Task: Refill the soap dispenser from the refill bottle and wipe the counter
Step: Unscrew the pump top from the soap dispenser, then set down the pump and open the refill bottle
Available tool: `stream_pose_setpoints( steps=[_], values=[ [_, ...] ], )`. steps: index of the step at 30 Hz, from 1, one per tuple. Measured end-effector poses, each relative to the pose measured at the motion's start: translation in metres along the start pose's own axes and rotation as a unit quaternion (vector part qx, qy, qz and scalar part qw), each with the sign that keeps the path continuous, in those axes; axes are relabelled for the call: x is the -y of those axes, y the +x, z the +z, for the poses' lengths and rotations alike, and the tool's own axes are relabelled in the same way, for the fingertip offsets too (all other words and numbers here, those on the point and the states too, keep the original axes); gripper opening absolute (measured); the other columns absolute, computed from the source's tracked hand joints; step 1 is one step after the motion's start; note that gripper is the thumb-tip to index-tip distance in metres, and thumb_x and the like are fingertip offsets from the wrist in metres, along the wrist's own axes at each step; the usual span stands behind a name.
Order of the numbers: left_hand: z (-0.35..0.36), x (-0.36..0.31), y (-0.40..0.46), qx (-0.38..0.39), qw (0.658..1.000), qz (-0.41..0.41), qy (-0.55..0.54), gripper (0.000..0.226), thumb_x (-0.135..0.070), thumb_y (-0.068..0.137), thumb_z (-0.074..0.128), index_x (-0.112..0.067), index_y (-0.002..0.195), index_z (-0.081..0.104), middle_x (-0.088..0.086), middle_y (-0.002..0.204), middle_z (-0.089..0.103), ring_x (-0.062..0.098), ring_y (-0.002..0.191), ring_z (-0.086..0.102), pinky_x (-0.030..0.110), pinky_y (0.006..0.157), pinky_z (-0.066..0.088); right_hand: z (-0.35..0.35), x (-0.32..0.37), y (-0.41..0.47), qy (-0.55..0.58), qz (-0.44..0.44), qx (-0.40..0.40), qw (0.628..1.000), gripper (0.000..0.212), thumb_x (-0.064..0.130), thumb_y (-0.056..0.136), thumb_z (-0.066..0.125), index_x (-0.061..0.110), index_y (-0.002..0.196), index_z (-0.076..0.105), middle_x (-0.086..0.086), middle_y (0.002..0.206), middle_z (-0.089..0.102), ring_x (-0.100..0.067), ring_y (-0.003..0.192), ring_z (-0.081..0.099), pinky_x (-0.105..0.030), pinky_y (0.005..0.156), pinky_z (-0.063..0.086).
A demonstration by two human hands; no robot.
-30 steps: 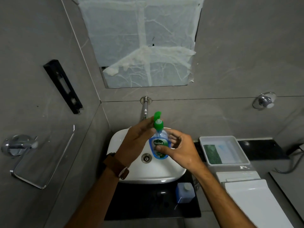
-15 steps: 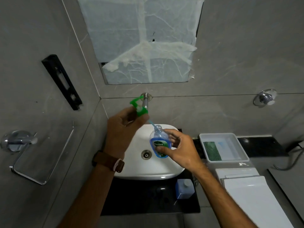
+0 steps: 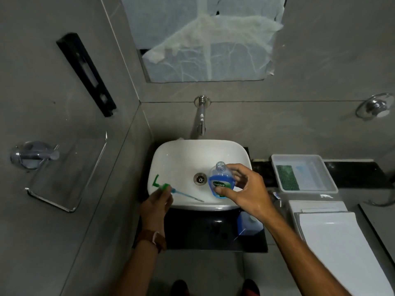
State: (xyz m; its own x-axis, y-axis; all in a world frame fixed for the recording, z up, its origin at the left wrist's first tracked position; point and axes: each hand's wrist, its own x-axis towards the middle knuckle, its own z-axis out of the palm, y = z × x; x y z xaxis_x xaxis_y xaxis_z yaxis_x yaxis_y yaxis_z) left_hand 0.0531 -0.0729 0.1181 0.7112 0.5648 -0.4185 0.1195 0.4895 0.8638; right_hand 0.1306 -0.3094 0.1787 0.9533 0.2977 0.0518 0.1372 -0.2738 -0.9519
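While the left hand pinched the pump over the sink, the right hand gripped the open dispenser; next, probably, fetching the refill bottle from the counter.

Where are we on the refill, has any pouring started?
Done: the green pump is off, held in the left hand over the basin. In hand: the right hand holds the open soap dispenser. Left: the refill bottle sits untouched on the counter; pouring, recapping, wiping remain.
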Motion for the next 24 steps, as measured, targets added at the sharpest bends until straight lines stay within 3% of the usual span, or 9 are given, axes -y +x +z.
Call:
stream_pose_setpoints(
  steps=[4, 9, 14, 20, 24],
  values=[
    [-0.014, 0.052, 0.01, -0.042, 0.997, -0.06, 0.02, 0.031, -0.021, 0.076, 0.082, -0.009, 0.103, 0.075, 0.01, 0.105, 0.075, 0.022, 0.098, 0.069, 0.041, 0.095, 0.054, 0.011, -0.016, -0.008, -0.006, 0.017, 0.005, 1.0, 0.055, 0.015, 0.069, 0.096, 0.023, 0.116, 0.069, 0.006, 0.11, 0.077, -0.013, 0.1, 0.075, -0.028, 0.093, 0.061],
    [-0.028, 0.096, 0.02, -0.076, 0.991, -0.105, 0.022, 0.031, -0.018, 0.079, 0.079, -0.004, 0.106, 0.072, 0.012, 0.102, 0.073, 0.024, 0.102, 0.068, 0.034, 0.089, 0.055, 0.03, -0.041, -0.021, -0.031, 0.051, 0.001, 0.998, 0.051, 0.02, 0.071, 0.096, 0.029, 0.113, 0.068, 0.011, 0.108, 0.077, -0.009, 0.103, 0.073, -0.027, 0.091, 0.061],
    [-0.04, 0.124, 0.025, -0.118, 0.983, -0.142, 0.02, 0.035, -0.016, 0.08, 0.079, -0.001, 0.11, 0.07, 0.012, 0.102, 0.072, 0.02, 0.096, 0.068, 0.031, 0.088, 0.054, 0.041, -0.063, -0.036, -0.039, 0.094, -0.013, 0.995, 0.048, 0.012, 0.071, 0.095, 0.022, 0.11, 0.069, 0.015, 0.101, 0.077, -0.002, 0.098, 0.073, -0.02, 0.087, 0.06],
    [-0.038, 0.15, 0.051, -0.134, 0.966, -0.219, -0.023, 0.031, -0.008, 0.082, 0.076, 0.005, 0.108, 0.066, 0.009, 0.092, 0.069, 0.019, 0.087, 0.067, 0.02, 0.064, 0.059, 0.043, -0.078, -0.049, -0.046, 0.129, -0.002, 0.991, 0.047, 0.007, 0.072, 0.093, 0.025, 0.107, 0.067, 0.031, 0.098, 0.073, 0.005, 0.096, 0.072, -0.01, 0.08, 0.056],
    [-0.021, 0.156, 0.07, -0.118, 0.959, -0.257, -0.021, 0.025, -0.007, 0.081, 0.077, 0.005, 0.1, 0.065, 0.014, 0.104, 0.067, 0.029, 0.101, 0.064, 0.031, 0.083, 0.051, 0.042, -0.085, -0.056, -0.042, 0.136, -0.004, 0.99, 0.049, 0.006, 0.07, 0.094, 0.022, 0.109, 0.069, 0.028, 0.099, 0.075, 0.004, 0.095, 0.073, -0.01, 0.081, 0.056]
  ],
)
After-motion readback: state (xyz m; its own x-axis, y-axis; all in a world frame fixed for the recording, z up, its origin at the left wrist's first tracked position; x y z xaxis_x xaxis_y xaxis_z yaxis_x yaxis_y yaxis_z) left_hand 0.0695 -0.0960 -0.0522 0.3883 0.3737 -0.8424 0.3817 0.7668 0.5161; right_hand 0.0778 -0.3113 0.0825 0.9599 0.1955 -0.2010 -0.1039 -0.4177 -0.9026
